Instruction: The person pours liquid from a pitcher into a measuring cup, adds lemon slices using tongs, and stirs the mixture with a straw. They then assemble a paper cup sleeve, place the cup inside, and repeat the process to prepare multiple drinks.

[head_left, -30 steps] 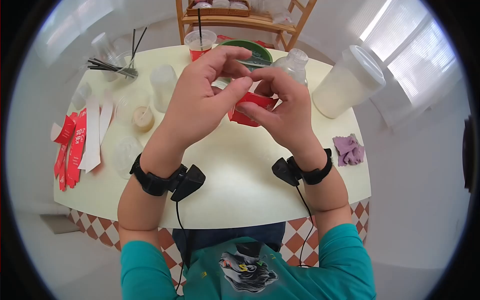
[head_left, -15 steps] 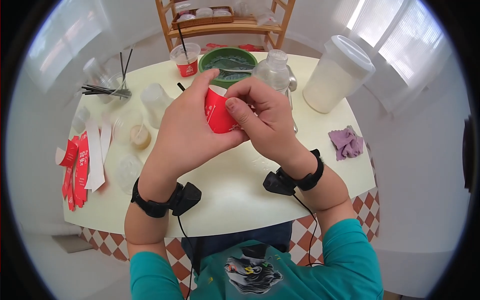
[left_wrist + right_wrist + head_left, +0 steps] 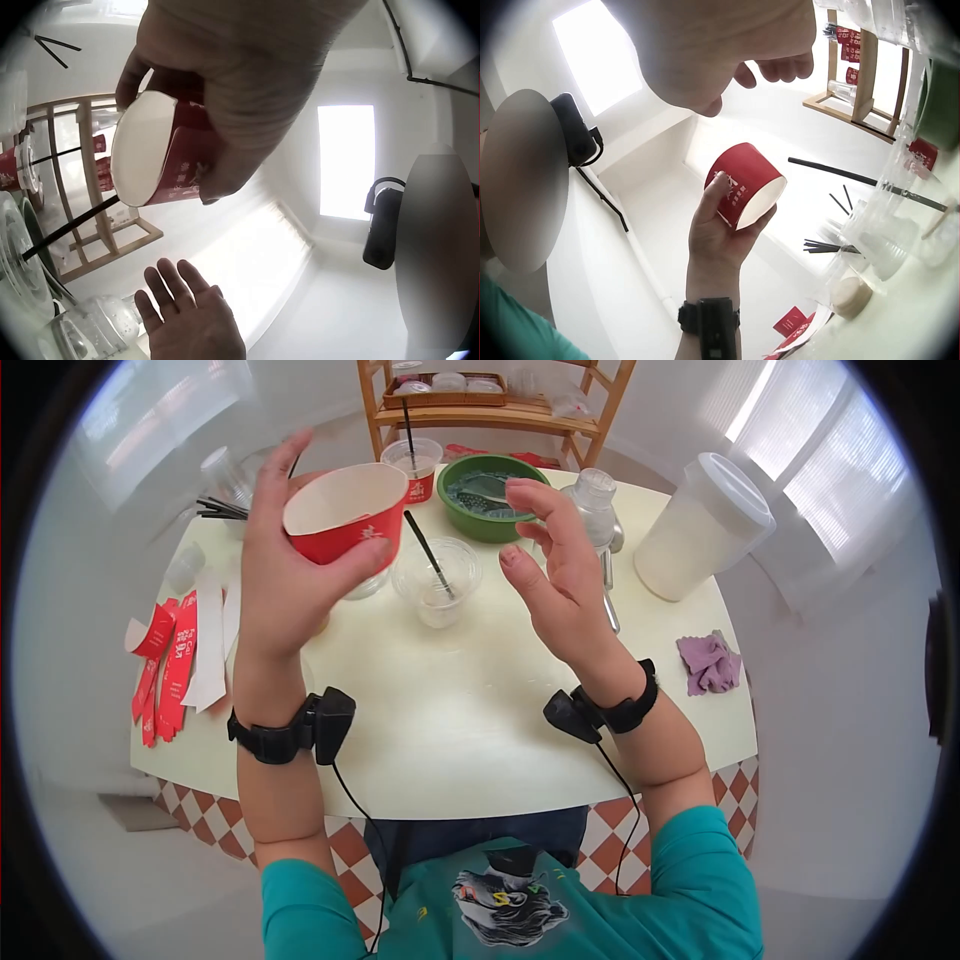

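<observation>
My left hand [image 3: 272, 595] holds a red paper cup sleeve [image 3: 345, 543] up above the table, thumb on its outside and fingers around the far side. White paper lines the sleeve, whose wide ring shape also shows in the right wrist view, where the printed red wall [image 3: 741, 178] faces the camera. Raised over the table's right half, my right hand [image 3: 567, 585] has loosely bent fingers spread apart, with nothing between them. Between the two hands stands a clear plastic cup [image 3: 438, 600] with a black straw [image 3: 428, 550] in it.
Behind are a cup with a red sleeve [image 3: 420, 484], a green bowl [image 3: 462, 520] and a clear bottle [image 3: 596, 510]. To the right stand a big lidded pitcher [image 3: 690, 535] and a purple cloth [image 3: 710, 663]. Flat red sleeves [image 3: 178, 670] and white strips [image 3: 207, 660] lie left.
The hands have parted: the left moved left with the sleeve, now spread into a ring, while the right let go and opened. The clear cup with the straw has come into view between them.
</observation>
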